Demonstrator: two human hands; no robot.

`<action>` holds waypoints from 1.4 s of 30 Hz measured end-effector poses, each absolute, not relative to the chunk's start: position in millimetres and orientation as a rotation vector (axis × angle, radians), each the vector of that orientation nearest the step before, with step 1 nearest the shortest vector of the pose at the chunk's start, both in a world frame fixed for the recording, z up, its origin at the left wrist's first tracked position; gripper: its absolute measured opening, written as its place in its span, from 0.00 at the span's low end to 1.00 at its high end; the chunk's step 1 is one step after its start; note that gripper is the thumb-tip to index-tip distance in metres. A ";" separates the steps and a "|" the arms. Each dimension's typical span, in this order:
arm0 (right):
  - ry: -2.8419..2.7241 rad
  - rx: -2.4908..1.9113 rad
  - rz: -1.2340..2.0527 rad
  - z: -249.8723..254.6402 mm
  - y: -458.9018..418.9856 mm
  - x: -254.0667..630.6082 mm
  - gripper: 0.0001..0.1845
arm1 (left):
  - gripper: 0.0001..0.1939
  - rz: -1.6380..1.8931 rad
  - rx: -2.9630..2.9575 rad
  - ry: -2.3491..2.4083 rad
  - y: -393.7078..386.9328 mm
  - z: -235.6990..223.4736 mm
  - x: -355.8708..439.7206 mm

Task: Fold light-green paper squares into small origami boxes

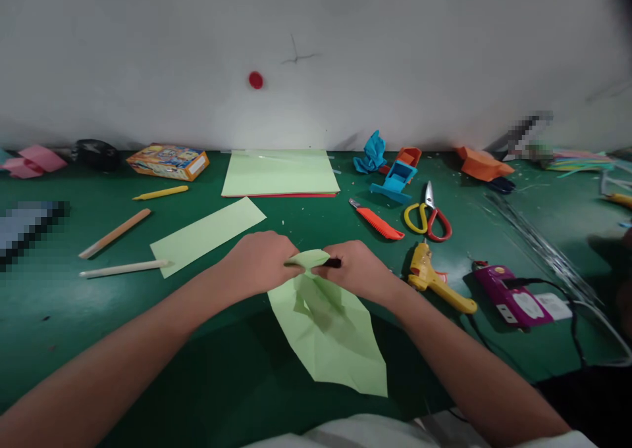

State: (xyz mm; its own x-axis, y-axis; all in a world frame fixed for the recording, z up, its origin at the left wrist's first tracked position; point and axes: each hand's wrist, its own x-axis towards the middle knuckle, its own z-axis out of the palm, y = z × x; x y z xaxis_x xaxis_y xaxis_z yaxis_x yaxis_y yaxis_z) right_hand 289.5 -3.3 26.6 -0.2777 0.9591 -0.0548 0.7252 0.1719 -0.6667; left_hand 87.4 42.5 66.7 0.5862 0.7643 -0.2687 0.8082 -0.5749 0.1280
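Note:
Between my two hands is a sheet of light green paper, gathered and pinched at its top, with the creased lower part fanning down toward me. My left hand is closed on the gathered top from the left. From the right, my right hand grips the same top, fingers curled; a small dark spot shows beside its fingertips. A light green paper strip lies on the table left of my left hand. Beyond my hands rests a stack of light green sheets with a red edge underneath.
Right of my hands lie an orange cutter, scissors, a yellow glue gun and a purple power strip with cables. At left are a white stick, an orange stick and a patterned box. Folded blue paper sits behind.

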 end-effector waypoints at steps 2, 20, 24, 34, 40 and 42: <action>-2.118 -1.554 0.884 27.4 -3.5 290.5 0.08 | 0.21 -0.265 2.586 1.344 43.1 66.0 87.6; -2.084 -1.753 0.624 24.8 0.6 285.1 0.02 | 0.30 0.071 2.688 1.494 26.9 58.2 96.7; -1.971 -1.863 0.638 26.4 0.6 284.5 0.04 | 0.43 0.337 2.795 1.524 23.2 48.8 98.2; -1.973 -1.836 0.643 25.4 2.5 297.3 0.04 | 0.20 0.359 3.179 1.018 -30.4 48.4 102.0; -1.982 -1.864 0.647 24.2 -0.4 300.2 0.03 | 0.25 0.055 3.053 0.943 -22.0 22.9 107.9; -1.996 -1.862 0.664 23.5 -0.2 300.7 0.06 | 0.23 0.020 3.021 0.913 -15.3 20.6 105.8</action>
State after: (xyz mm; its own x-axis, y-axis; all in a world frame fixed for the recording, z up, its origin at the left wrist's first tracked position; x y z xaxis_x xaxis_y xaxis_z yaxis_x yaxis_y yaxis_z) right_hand 300.7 -0.2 23.5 -0.0908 0.9932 -0.0731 0.8392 0.0368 -0.5426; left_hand 105.8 -15.3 20.6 0.8326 0.5536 0.0164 0.5538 -0.8326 -0.0098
